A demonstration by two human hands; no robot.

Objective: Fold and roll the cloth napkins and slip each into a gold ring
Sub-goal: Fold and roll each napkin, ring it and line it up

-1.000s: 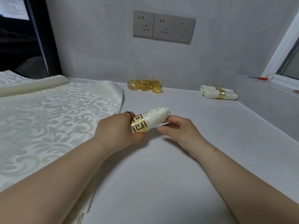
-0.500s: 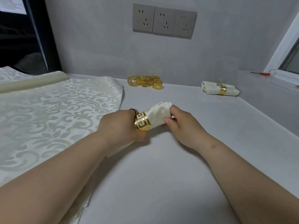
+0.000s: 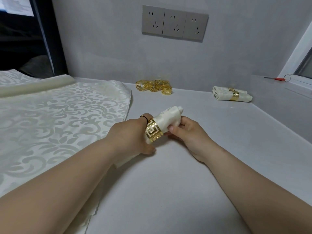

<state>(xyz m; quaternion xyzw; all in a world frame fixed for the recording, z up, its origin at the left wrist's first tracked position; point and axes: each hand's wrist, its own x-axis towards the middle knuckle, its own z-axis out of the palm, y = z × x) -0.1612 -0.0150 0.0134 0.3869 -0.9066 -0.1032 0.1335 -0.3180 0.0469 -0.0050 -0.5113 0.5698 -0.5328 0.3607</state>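
The left hand [image 3: 130, 137] grips the rolled napkin [image 3: 168, 115] just behind its gold ring [image 3: 152, 132]; the right hand [image 3: 187, 132] pinches the roll's free end (fingers curled around it), well below the wall sockets [image 3: 174, 23]. Spare rings [image 3: 153, 85] lie under the sockets, a finished roll [image 3: 231, 96] below-right of them, and flat cloth [image 3: 59, 119] below-left.
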